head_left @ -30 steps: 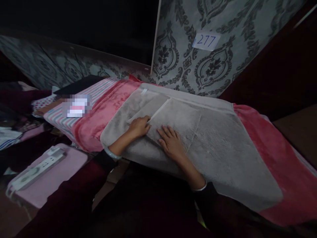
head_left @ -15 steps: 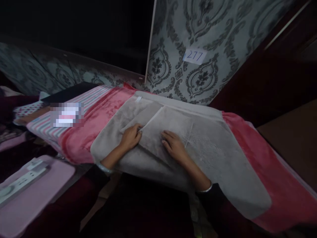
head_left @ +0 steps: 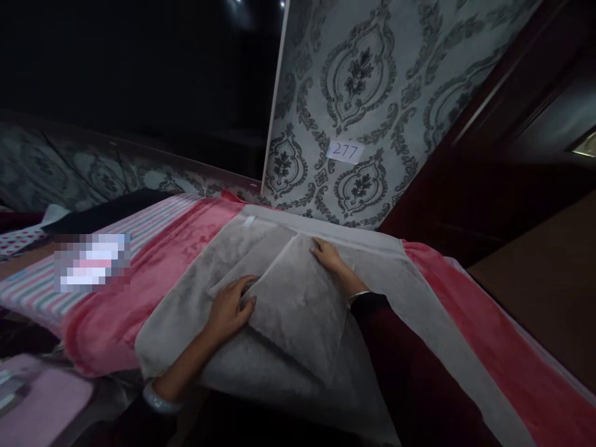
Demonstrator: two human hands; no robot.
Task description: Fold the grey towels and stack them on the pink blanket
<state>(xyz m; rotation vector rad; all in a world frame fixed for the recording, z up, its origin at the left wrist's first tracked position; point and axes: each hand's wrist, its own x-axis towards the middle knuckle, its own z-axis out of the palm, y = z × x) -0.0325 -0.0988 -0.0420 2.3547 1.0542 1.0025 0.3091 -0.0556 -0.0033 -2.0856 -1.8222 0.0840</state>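
A grey plush blanket (head_left: 195, 323) lies over a pink plush blanket (head_left: 118, 335), with a small white label at its far left corner. A smaller folded layer of the grey cloth (head_left: 298, 304) rests on top, its pale edge running diagonally. At that layer's left edge is my left hand (head_left: 230, 307), thumb and fingers apart on the cloth. Farther back, my right hand (head_left: 328, 253) touches the layer near its far edge with thumb and fingers slightly apart. Parts of the fingertips blend into the fabric.
A striped cloth (head_left: 153, 226) lies left, bearing a blurred-out object. Behind are a dark screen (head_left: 139, 81) and patterned wall with a "277" paper (head_left: 345, 151). A pink board (head_left: 56, 397) sits lower left; a brown surface (head_left: 544, 285) stands right.
My right hand has moved away from me along the folded layer to its far edge. My left hand stays at the layer's left edge. The camera view has tilted upward.
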